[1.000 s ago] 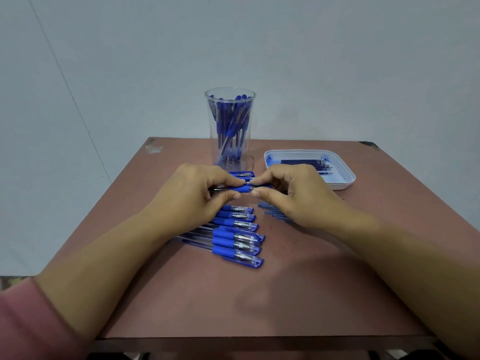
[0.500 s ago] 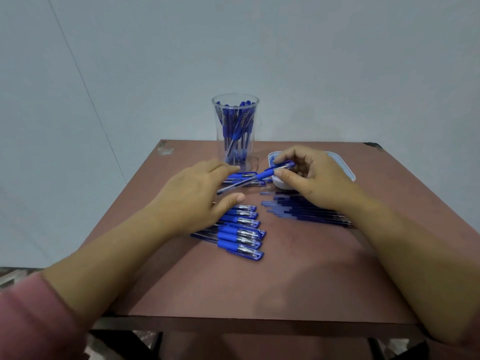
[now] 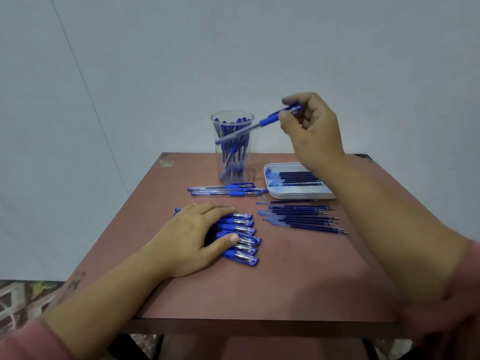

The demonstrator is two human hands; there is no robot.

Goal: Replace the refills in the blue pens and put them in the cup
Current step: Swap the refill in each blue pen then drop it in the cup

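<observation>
My right hand (image 3: 313, 131) is raised above the table and pinches a blue pen (image 3: 262, 123) near its capped end. The pen slants down to the left, its far end in front of the clear cup (image 3: 232, 149), which holds several blue pens. My left hand (image 3: 197, 235) rests on a row of capped blue pens (image 3: 244, 245) at the table's middle left; its thumb lies on one pen and its fingers lie over the others. Loose dark refills (image 3: 301, 219) lie in a row to the right of that hand.
A white tray (image 3: 298, 194) with several refills stands at the back right, right of the cup. Three pens (image 3: 226, 190) lie in front of the cup. The brown table (image 3: 285, 281) has its front edge near me; a pale wall stands behind.
My right hand lifted the pen from table height up and toward the cup. My left hand let go of that pen and came down onto the row of pens.
</observation>
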